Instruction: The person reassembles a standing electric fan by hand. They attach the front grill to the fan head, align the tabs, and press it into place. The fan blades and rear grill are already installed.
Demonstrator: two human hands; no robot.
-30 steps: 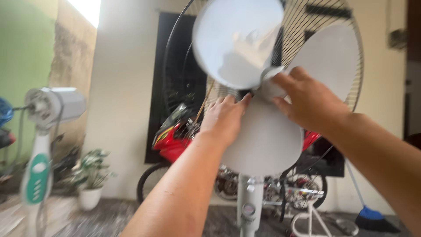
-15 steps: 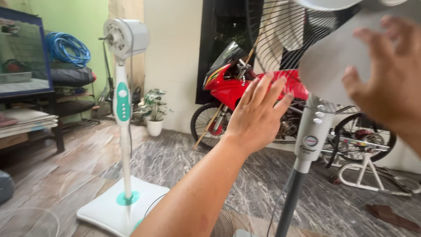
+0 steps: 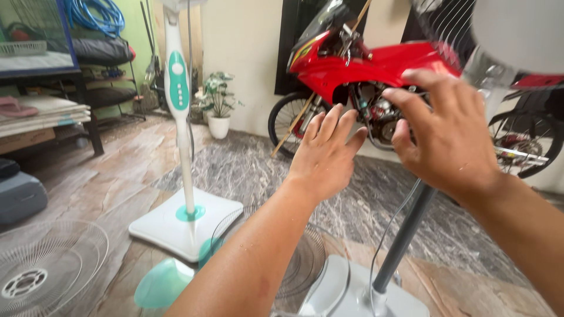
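Observation:
My left hand (image 3: 326, 154) is raised flat in the air, fingers straight and together, holding nothing. My right hand (image 3: 447, 136) hovers to its right with fingers spread and slightly curled, empty, in front of the upper column of a grey standing fan. That fan's dark pole (image 3: 405, 235) runs down to a pale grey base (image 3: 352, 293) by my left forearm. A blurred white fan blade (image 3: 520, 29) and part of the wire guard show at the top right, above my right hand.
A second fan stand (image 3: 178, 82), white with a teal panel, rises from a square base (image 3: 176, 226). A white grille (image 3: 41, 271), a teal blade (image 3: 161, 285) and another grille (image 3: 302, 258) lie on the floor. A red motorcycle (image 3: 364, 64), potted plant (image 3: 218, 103) and shelves (image 3: 41, 111) stand behind.
My view has tilted down from the fan head towards the floor. Both hands have come off the blade hub and now hang free in the air, lower in front of the fan column.

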